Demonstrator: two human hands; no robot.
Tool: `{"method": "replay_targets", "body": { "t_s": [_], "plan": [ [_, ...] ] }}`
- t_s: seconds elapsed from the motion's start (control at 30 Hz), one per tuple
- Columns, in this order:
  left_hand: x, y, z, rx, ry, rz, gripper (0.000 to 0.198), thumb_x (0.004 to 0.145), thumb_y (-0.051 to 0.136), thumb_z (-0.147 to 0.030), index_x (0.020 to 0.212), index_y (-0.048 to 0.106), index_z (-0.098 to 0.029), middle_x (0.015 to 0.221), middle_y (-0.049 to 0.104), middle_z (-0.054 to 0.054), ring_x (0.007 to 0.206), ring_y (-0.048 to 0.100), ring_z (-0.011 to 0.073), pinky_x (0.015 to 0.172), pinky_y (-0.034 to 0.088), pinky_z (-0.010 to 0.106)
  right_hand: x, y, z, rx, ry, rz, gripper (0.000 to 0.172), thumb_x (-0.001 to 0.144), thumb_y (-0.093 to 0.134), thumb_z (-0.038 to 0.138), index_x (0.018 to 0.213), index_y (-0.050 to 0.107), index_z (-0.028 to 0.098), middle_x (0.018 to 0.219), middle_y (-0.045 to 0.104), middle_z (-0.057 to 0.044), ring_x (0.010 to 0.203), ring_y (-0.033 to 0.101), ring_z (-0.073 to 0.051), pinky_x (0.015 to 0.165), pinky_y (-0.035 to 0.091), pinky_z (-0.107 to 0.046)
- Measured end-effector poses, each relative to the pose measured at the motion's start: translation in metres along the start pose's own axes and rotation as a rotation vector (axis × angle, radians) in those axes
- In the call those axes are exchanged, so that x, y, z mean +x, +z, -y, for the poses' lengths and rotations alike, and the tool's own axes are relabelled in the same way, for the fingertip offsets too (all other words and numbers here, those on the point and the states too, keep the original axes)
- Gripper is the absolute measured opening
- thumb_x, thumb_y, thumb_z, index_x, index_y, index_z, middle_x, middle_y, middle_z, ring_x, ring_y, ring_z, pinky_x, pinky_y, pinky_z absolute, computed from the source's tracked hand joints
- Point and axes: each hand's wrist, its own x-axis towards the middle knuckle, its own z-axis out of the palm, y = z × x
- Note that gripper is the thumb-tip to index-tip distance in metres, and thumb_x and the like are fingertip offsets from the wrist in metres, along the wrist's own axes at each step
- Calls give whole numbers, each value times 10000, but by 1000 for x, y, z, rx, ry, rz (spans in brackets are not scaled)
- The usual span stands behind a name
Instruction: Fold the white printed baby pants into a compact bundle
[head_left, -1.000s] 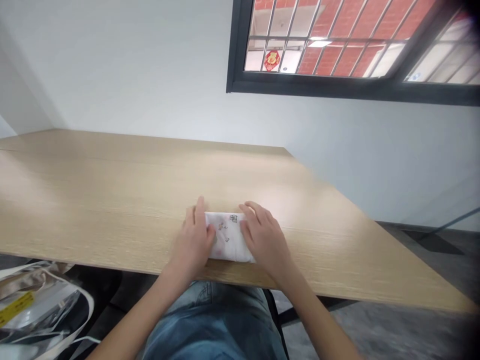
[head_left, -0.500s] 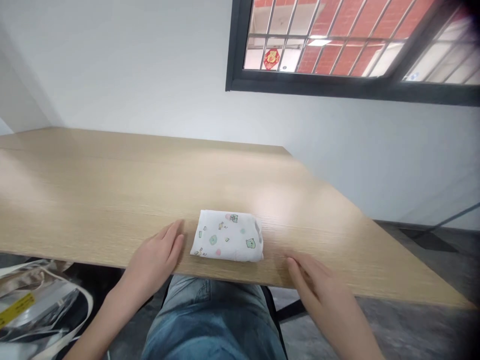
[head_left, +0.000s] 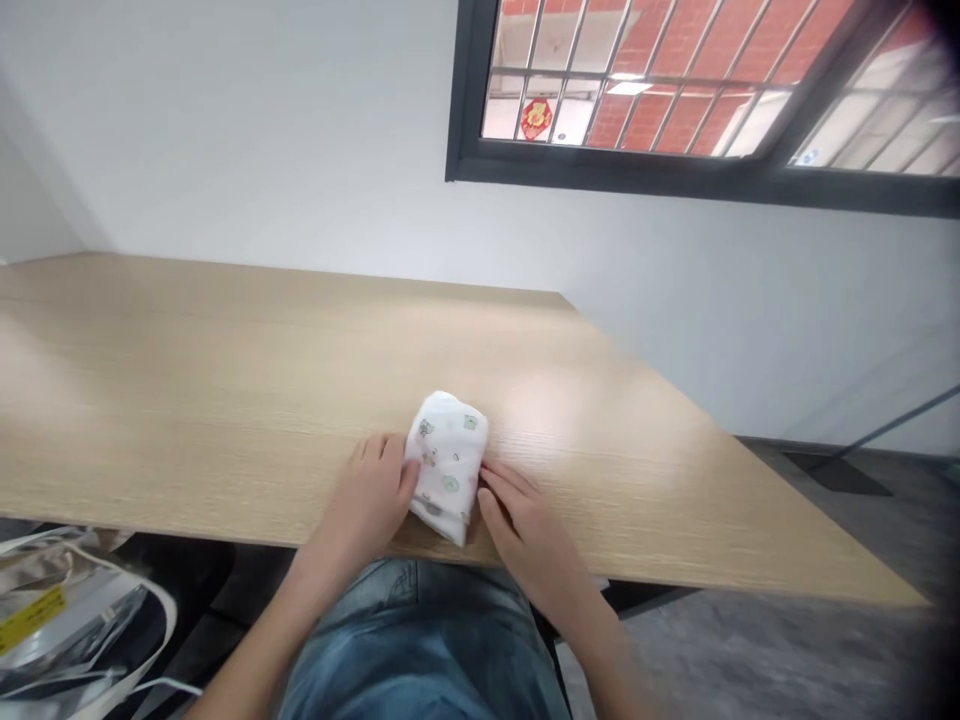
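Observation:
A folded white cloth (head_left: 448, 455), printed with small green and pink cartoon figures, lies turned lengthwise near the front edge of the wooden table (head_left: 225, 400). At its left edge is my left hand (head_left: 367, 495), the thumb on the cloth's side and the fingers bent beside it. Against the right edge press the fingertips of my right hand (head_left: 529, 525), with its thumb close to the lower corner. Between them the two hands hold the cloth from both sides. What lies under the cloth is hidden.
A bag (head_left: 67, 620) with a pale strap and clear plastic packs is at the lower left, below the table edge. Behind the table stands a white wall (head_left: 262, 130) with a barred window (head_left: 637, 90). The table's right edge runs off diagonally.
Both hands have come inward to the cloth from either side. The cloth has turned from lying crosswise to lengthwise and looks narrower. The view has shifted slightly.

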Motion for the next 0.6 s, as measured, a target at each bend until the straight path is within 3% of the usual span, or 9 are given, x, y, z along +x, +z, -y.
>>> {"method": "replay_targets", "body": {
  "t_s": [0.13, 0.23, 0.33, 0.47, 0.6],
  "plan": [
    [-28, 15, -5, -202, -64, -146, 192, 898, 307, -260, 846, 470, -171, 855, 525, 81, 823, 490, 236, 746, 427, 399, 16, 11, 1, 44, 50, -9, 273, 898, 378, 283, 994, 588, 137, 1148, 550, -124, 1113, 446, -249, 982, 336, -423],
    [-30, 17, -4, -382, -60, -137, 207, 899, 307, -287, 883, 481, -176, 863, 521, 72, 829, 490, 229, 751, 428, 397, 20, 19, 8, 84, 179, -61, 228, 849, 433, 329, 860, 573, 150, 991, 586, -127, 985, 506, -274, 883, 399, -444],
    [-29, 13, 0, -508, -83, -85, 218, 887, 364, -330, 915, 507, -168, 851, 532, 68, 823, 491, 233, 755, 428, 404, 22, 17, 10, 254, 297, -22, 210, 798, 480, 357, 851, 536, 162, 854, 598, -96, 828, 556, -255, 750, 460, -411],
    [-31, 3, -16, -789, 52, 6, 215, 870, 455, -345, 936, 562, -171, 968, 573, 76, 934, 515, 227, 851, 423, 373, 8, -10, 4, 593, 336, -98, 353, 728, 556, 353, 1014, 434, 186, 831, 609, -55, 721, 587, -209, 594, 495, -313],
    [-37, -5, -68, -1107, 287, 199, 249, 891, 395, -212, 1054, 583, -197, 1090, 591, 41, 992, 544, 174, 901, 418, 290, -41, -62, -1, 668, 429, -353, 631, 750, 619, 377, 1271, 273, 299, 849, 627, -17, 523, 559, -160, 417, 460, -247]
  ]
}}
